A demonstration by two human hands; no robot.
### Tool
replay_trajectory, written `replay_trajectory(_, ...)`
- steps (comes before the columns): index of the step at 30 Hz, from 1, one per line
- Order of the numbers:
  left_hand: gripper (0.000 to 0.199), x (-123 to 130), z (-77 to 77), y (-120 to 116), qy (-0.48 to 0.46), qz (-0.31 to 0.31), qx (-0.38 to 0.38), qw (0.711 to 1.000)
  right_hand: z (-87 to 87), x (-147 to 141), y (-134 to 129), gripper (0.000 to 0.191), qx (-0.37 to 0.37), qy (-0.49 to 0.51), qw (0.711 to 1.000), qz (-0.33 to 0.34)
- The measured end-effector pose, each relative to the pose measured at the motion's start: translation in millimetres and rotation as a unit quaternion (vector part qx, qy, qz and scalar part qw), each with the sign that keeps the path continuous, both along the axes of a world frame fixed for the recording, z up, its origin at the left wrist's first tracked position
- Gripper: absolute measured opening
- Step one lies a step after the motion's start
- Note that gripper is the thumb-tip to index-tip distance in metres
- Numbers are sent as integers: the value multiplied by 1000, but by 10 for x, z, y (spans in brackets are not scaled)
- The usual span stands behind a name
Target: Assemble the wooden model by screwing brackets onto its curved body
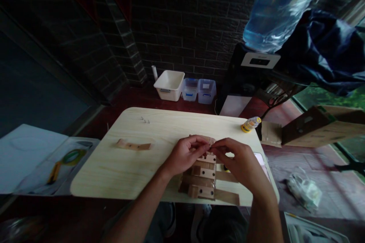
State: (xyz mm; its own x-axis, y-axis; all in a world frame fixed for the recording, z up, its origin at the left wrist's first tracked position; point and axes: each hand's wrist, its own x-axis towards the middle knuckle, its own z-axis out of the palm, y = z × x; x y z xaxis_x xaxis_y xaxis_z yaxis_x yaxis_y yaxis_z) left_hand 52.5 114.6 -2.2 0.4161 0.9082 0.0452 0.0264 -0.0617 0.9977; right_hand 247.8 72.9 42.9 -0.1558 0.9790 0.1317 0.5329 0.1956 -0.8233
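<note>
My left hand (188, 152) and my right hand (235, 159) meet over the far part of a wooden assembly (207, 173). The fingertips of both are pinched together around something too small to make out. Pale wood blocks with dark round holes or screw heads run up the assembly, and flat slats stick out to its right. My hands hide part of its far end. Off to the left lies a separate wooden slat (133, 145) with dark spots. Several small screws (145, 120) are scattered near the table's far left edge.
A yellow-capped clear bottle (251, 124) lies at the right of the light wood table (114, 174). A phone-like object (260, 158) is partly behind my right hand. White and clear bins (170, 85) stand on the floor beyond, beside a water dispenser (236, 100). A cardboard box (322, 129) sits right.
</note>
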Motion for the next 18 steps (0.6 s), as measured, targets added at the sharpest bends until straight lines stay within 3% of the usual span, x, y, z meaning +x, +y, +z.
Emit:
replay_trajectory(5, 28, -155, -141, 37, 19, 38, 23, 999, -147, 75, -9, 14, -33, -30, 998, -43)
replay_trajectory(8, 29, -277, -195, 52, 80, 57, 69, 993, -276, 78, 25, 13, -51, -54, 997, -31)
replay_trajectory(11, 25, -362, -214, 44, 139, 24, 115, 983, -392, 49, 72, 15, -62, -70, 995, -15)
replay_trajectory(18, 44, -407, -360, 42, 210, -61, 163, 962, -525, 12, 95, 17, -95, -75, 993, 14)
